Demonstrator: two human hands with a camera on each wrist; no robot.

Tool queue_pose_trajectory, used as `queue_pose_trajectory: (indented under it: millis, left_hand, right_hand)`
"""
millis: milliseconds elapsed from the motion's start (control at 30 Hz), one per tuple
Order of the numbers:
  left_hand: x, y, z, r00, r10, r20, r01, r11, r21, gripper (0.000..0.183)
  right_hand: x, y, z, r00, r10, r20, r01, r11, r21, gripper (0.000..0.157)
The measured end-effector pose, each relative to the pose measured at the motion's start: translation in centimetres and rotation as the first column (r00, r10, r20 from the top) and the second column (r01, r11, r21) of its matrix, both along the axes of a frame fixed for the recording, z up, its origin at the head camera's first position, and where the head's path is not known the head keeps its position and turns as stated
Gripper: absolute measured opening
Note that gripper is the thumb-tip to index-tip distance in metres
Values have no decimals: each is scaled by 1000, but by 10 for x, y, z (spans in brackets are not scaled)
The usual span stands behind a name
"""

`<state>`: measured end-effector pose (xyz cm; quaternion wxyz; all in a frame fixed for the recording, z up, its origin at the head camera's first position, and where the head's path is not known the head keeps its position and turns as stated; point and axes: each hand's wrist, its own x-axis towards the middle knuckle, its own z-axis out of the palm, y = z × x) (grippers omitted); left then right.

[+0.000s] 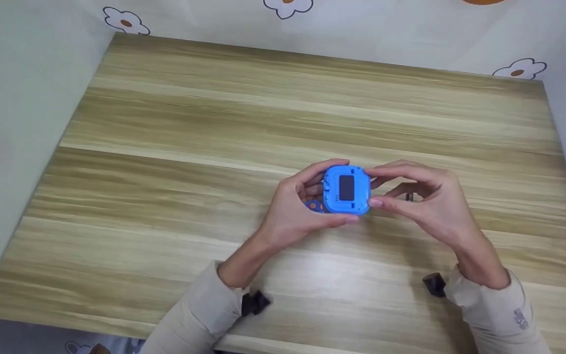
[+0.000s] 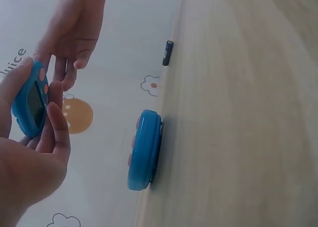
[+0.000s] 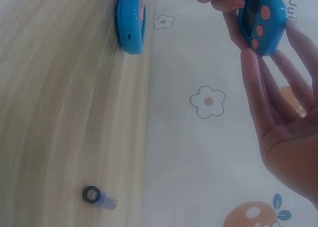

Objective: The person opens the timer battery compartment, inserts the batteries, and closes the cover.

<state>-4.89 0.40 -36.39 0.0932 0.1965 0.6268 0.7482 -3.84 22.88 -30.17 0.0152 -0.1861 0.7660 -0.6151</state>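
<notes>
A small blue handheld electronic device (image 1: 361, 191) is held up between both hands, its side with a dark rectangle and slots facing the head camera. The wrist views show the device's other side (image 3: 263, 21), with a dark screen and orange-pink round buttons. My left hand (image 1: 290, 206) grips it from the left, thumb along the near edge and fingers round the far edge. At the right edge, my right hand (image 1: 435, 201) pinches it between thumb and forefinger. A second blue device (image 2: 143, 152) with orange-pink buttons rests on the table, mostly covered by the left hand in the head view.
A small battery (image 1: 409, 197) stands on the wood-grain table (image 1: 214, 113), glimpsed between the right hand's fingers and plainer in the right wrist view. Black wrist cameras stick out by the left sleeve (image 1: 189, 309) and right sleeve (image 1: 494, 305). Flower-patterned wall covering (image 1: 361, 29) borders the table.
</notes>
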Motion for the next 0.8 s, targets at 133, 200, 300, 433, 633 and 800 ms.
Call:
queue_pose_trajectory:
  millis: [133,200,300,433,633,800]
  left_hand:
    - [-1,-1,0,999,-17,30,18,1000,-9,74]
    - [-1,-2,0,999,-32,45,32,999,-11,76]
    - [-1,-2,0,996,-51,73,51,999,-2,79]
    - [1,-2,2,990,-71,122,66,997,44,78]
    - [0,-2,2,990,-115,77,110,992,56,74]
    - [0,-1,1,989,-147,18,146,989,35,69]
  right_hand:
    - [0,-1,5,1000,1,-30,2,995,100,38]
    - [0,0,7,999,12,-33,-7,990,139,40]
    - [0,2,8,998,43,-44,-34,981,191,46]
    - [0,5,7,994,87,-62,-70,969,237,60]
    - [0,6,8,986,150,-70,-122,945,304,73]
    - [-2,2,2,982,147,-122,-93,924,370,75]
